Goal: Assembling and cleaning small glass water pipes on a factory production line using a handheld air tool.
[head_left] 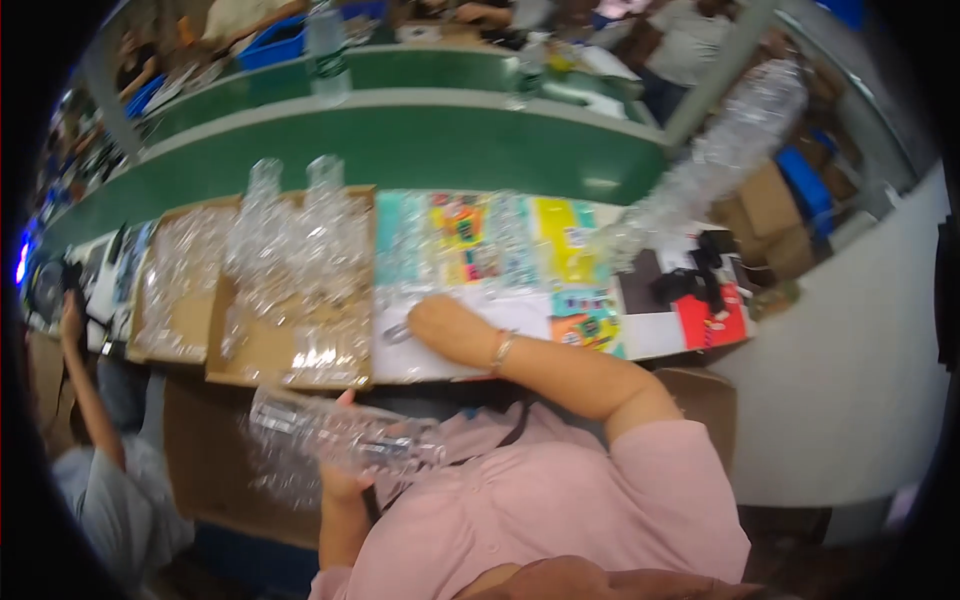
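Low in front of my body, my left hand [343, 481] is wrapped around a clear plastic shell package [350, 435], which lies tilted across it and hides most of the fingers. A thumb or fingertip shows above the plastic's upper edge. On the white sheet [460, 360] at the table's front, my right hand [447, 328] is closed, with a bracelet on its wrist. A small greyish loop-like thing [396, 333] shows at its fingertips, too blurred to name. Behind that hand lie rows of clear plastic shells [515, 240] on colourful printed sheets [460, 222].
Left of the sheet stand cardboard trays [290, 378] filled with clear shells, some stacked high. A long nested stack of clear plastic [710, 160] leans at the right, near black items [690, 285] and a red card [712, 322]. Another person's arm [88, 385] is at far left.
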### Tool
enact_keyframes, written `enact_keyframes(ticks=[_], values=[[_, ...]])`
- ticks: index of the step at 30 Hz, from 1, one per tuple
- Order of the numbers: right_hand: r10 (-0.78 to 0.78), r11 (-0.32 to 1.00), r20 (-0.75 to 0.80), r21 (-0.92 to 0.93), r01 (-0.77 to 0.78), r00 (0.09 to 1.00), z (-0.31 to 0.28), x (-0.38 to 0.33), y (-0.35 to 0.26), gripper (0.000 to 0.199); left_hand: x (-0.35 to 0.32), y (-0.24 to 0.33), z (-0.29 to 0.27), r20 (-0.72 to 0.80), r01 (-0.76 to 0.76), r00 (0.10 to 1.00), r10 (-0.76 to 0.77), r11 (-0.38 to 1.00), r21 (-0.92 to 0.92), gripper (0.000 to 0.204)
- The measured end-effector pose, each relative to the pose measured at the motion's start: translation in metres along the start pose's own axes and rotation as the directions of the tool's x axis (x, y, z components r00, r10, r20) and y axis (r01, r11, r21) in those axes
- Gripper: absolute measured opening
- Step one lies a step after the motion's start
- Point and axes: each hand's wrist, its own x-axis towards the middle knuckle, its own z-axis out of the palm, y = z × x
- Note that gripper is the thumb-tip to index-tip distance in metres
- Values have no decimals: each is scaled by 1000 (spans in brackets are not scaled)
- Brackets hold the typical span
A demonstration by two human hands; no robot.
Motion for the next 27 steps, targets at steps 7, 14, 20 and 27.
enact_keyframes(ticks=[7,14,20,27], values=[[94,984,5,153,-94,996,-53,-24,-16,19,6,-7,4,-65,-139,988,139,990,4,100],[504,507,330,635,-583,798,-121,-69,-11,27,17,3,29,-53,-109,993,107,994,-23,106],[602,-103,169,986,-134,780,-127,-94,-21,36,38,14,64,-52,-49,998,44,994,-96,112],[665,43,-81,997,71,743,-123,-103,-14,33,43,33,89,118,-39,992,47,997,-68,110]])
